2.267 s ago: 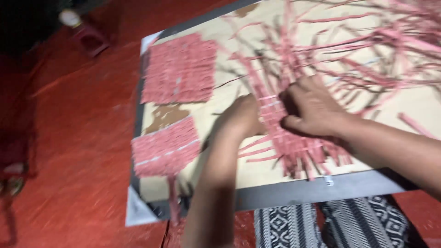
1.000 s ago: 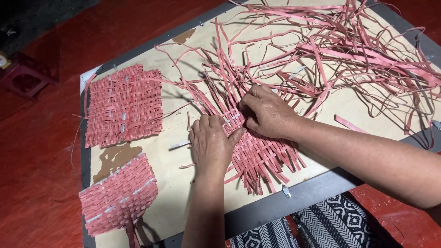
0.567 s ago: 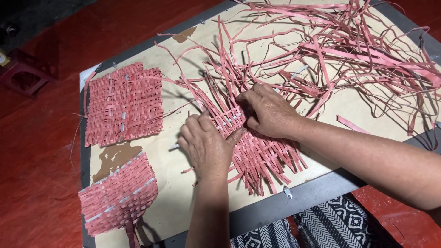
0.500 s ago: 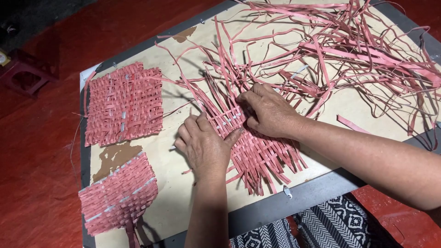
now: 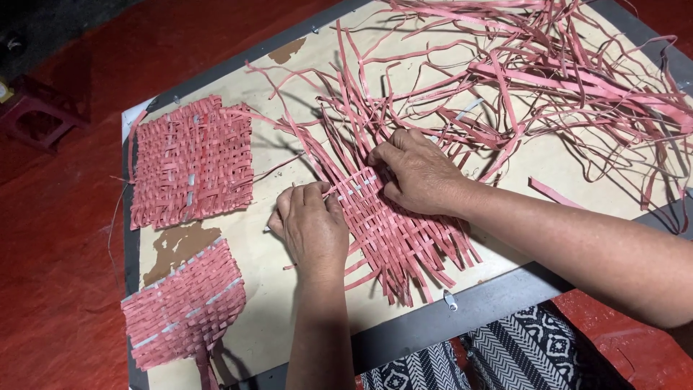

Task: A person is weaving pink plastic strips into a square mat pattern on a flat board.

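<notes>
A half-woven mat of pink strips [image 5: 393, 231] lies on a pale board [image 5: 289, 318] in front of me, its loose ends fanning out at both sides. My left hand [image 5: 312, 230] is closed at the mat's left edge, pinching a thin strip [image 5: 346, 193] that runs across the weave. My right hand [image 5: 419, 173] presses down on the mat's upper right part, fingertips on the same row of the weave.
Two finished pink woven squares lie at the board's left, one higher up [image 5: 191, 162] and one near the front corner [image 5: 184, 307]. A tangle of loose pink strips [image 5: 563, 72] covers the far right. Red floor [image 5: 58, 238] surrounds the board; a small stool [image 5: 36, 115] stands at the left.
My left hand has slid left and curled shut at the mat's edge, drawing a strip across. The right hand stays pressed on the mat. The view has steadied since the blurred first frame.
</notes>
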